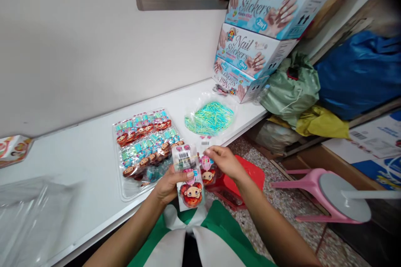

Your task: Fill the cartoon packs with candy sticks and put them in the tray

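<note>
My left hand (pixel 168 184) is closed around a stack of clear plastic packets (pixel 191 194), printed with a red-haired cartoon face and a barcode. To the right, my right hand (pixel 226 161) pinches a single similar packet (pixel 207 175) by its upper part, which hangs face outward beside the stack. Both hands are in front of the table's edge, above my lap. A clear tray (pixel 123 194) on the white table, just left of my hands, holds rows of the same cartoon packets (pixel 142 160).
A bag of thin green and blue sticks (pixel 213 117) lies behind my hands. Stacked nail-sticker boxes (pixel 247 50) stand at the back right. On the floor are a red basket (pixel 250 173) and a pink stool (pixel 313 183). Clear plastic (pixel 31 212) lies left.
</note>
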`<state>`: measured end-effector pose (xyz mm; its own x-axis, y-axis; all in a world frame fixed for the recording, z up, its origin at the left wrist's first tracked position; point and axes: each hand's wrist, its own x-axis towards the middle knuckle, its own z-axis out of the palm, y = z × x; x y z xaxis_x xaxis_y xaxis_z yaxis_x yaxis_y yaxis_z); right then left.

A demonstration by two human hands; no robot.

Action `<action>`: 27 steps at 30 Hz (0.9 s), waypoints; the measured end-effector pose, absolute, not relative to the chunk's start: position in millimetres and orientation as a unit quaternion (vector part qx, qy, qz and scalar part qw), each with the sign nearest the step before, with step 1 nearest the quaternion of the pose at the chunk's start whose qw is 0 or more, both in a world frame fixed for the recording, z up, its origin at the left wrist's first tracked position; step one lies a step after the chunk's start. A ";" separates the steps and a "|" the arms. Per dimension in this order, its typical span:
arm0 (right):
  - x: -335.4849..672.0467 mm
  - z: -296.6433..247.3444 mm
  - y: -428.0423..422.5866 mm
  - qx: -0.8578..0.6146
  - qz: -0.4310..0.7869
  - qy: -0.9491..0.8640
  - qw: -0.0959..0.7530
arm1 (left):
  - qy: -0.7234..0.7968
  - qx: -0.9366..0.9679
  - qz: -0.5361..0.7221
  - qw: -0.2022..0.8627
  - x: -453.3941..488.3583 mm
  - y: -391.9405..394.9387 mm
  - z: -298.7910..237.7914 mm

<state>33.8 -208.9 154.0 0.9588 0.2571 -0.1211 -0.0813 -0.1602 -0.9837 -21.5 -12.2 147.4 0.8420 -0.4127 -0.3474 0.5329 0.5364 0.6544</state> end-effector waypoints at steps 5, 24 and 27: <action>19.6 137.3 -209.0 -0.733 0.193 -0.095 0.646 | 0.120 0.389 -0.257 0.876 -22.0 -37.5 142.4; 36.1 99.4 -190.5 -0.648 0.186 0.014 0.738 | 0.168 0.391 -0.248 0.870 19.9 -40.9 134.2; 37.3 97.0 -185.4 -0.642 0.191 0.026 0.742 | 0.181 0.389 -0.247 0.869 19.6 -39.6 133.1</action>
